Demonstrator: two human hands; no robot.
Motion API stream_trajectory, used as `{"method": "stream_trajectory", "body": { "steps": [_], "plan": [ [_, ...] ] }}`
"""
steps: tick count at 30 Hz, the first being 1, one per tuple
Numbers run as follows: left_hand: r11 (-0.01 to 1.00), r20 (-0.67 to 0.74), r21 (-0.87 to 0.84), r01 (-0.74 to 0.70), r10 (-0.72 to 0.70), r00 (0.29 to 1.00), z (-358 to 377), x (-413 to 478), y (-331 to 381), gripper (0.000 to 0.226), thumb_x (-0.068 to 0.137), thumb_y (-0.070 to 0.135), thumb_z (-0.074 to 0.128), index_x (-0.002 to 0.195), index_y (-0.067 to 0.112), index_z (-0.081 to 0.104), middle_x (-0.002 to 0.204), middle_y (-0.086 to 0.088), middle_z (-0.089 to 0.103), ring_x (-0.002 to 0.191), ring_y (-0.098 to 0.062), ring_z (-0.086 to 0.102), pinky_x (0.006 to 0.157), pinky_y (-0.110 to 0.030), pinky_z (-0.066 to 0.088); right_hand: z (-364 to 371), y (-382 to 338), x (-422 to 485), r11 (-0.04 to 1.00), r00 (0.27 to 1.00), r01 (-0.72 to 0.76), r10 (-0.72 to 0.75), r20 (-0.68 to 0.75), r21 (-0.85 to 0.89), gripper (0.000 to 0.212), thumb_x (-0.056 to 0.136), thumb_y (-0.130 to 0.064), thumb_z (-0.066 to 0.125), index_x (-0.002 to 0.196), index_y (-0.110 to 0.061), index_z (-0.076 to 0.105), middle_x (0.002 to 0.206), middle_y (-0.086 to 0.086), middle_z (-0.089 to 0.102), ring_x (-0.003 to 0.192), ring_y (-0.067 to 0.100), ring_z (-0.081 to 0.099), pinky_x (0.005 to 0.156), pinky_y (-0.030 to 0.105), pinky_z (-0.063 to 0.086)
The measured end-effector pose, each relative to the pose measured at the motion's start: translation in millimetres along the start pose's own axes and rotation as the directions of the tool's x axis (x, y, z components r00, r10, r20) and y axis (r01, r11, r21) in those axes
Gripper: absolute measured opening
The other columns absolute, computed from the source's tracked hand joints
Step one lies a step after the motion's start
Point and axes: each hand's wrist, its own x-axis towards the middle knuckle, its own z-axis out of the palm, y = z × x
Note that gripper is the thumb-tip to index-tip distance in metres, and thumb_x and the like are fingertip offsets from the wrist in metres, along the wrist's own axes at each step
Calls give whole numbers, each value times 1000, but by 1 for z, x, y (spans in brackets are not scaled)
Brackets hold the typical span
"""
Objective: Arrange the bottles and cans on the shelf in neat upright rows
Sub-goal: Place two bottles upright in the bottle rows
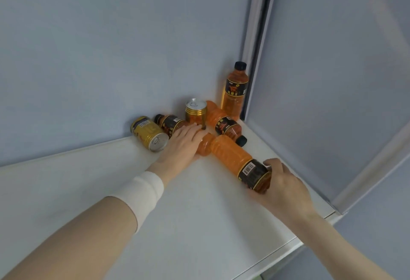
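An orange bottle (230,156) lies on its side across the white shelf (195,224). My right hand (281,184) grips its base end with the black label, and my left hand (180,146) rests on its neck end. Behind it a second orange bottle (224,123) lies flat with its black cap toward me. A third bottle (170,124) lies partly under my left hand. One bottle (235,91) stands upright in the back corner. A gold can (196,112) stands upright, and a yellow can (148,133) lies on its side at the left.
Grey-blue walls close the shelf behind and to the right, meeting at a corner post (257,46). The shelf's front edge (288,248) runs diagonally at lower right. A white wristband (144,191) sits on my left forearm.
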Motion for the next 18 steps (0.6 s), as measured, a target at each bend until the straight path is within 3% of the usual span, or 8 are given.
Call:
{"method": "stream_trajectory", "body": {
  "steps": [2,5,7,9,10,12,15,18],
  "plan": [
    [999,-70,20,-39,41,997,4,-1,-8,75,50,22,89,117,4,60,117,-19,64,108,-35,62,86,-45,51,-9,3,6,999,998,34,-36,-47,-37,61,73,-53,65,120,-24,38,110,-2,57,91,17,60,69,26,48],
    [995,-125,16,-100,101,987,0,-12,-15,70,50,21,89,111,3,61,113,-18,65,102,-34,65,72,-41,56,-30,7,15,996,994,90,-91,-65,-21,60,67,-47,72,115,-21,46,103,1,61,86,24,62,68,29,46],
    [991,-150,14,-133,134,980,-4,-25,-19,60,59,23,84,110,5,60,115,-17,64,103,-32,65,69,-40,57,-46,7,21,990,988,140,-138,-67,26,62,62,-42,78,114,-20,52,102,5,65,88,29,62,72,32,48],
    [988,-175,-51,-148,137,975,-12,-38,-19,45,75,32,69,110,6,60,118,-14,62,105,-30,64,77,-40,57,-61,3,31,980,981,184,-179,-74,68,63,60,-40,80,115,-22,54,101,4,65,88,27,61,77,32,48],
    [990,-186,-108,-91,70,980,-17,-42,-14,45,80,40,59,111,8,60,119,-11,62,107,-28,62,81,-38,55,-67,-1,37,975,978,201,-195,-71,90,64,60,-39,81,115,-23,53,99,1,63,87,23,59,78,32,48],
    [943,-189,-283,174,-232,954,-22,-41,-3,49,85,48,51,114,9,56,118,-8,58,110,-23,56,87,-35,47,-74,-12,49,961,972,232,-223,-74,152,65,61,-38,81,115,-26,48,97,-5,55,87,17,52,80,33,49],
    [651,-56,-462,603,-700,712,-22,-13,12,55,86,43,58,123,4,47,124,-15,50,119,-28,45,97,-34,37,-76,-29,69,931,965,259,-235,-118,257,68,61,-35,82,116,-23,45,97,-5,51,90,18,50,82,34,47],
    [328,226,-486,810,-848,479,-15,14,17,82,82,53,58,136,-3,30,135,-21,44,125,-35,44,99,-39,38,-66,-41,87,876,966,257,-226,-122,409,66,64,-33,81,117,-18,46,103,-3,54,98,20,53,82,32,44]
  ]
}}
